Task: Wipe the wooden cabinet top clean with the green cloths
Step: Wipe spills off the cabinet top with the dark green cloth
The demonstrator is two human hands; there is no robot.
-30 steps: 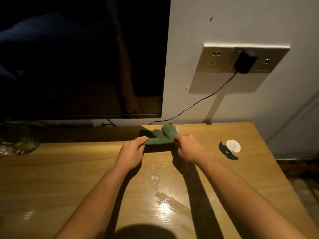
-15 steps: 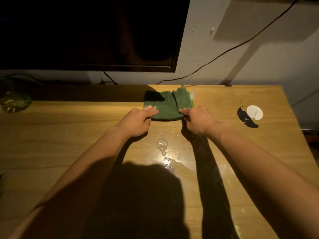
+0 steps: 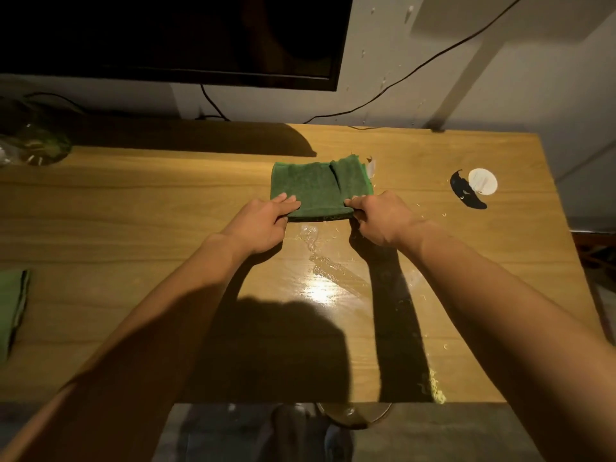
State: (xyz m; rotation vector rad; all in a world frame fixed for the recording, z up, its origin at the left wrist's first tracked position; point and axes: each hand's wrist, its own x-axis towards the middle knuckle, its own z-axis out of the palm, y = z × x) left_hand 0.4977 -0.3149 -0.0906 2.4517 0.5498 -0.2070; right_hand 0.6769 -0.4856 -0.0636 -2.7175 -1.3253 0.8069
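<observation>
Both hands are pinching the near edge of a folded green cloth (image 3: pixel 313 188) that is lying flat on the wooden bench (image 3: pixel 133 211): the left hand (image 3: pixel 263 225) is gripping the cloth's near left corner, fingers on top, and the right hand (image 3: pixel 383 220) is gripping its near right corner, fingers closed around the hem. Just in front of the cloth, a wet streak with scattered droplets (image 3: pixel 330 271) is shining on the wood between the two forearms. A second green cloth (image 3: pixel 11 305) is lying at the far left edge of the view. Toward the right, a small round white disc (image 3: pixel 482 181) is sitting apart from the cloth. A dark television screen (image 3: pixel 173 38) is hanging on the wall behind.
</observation>
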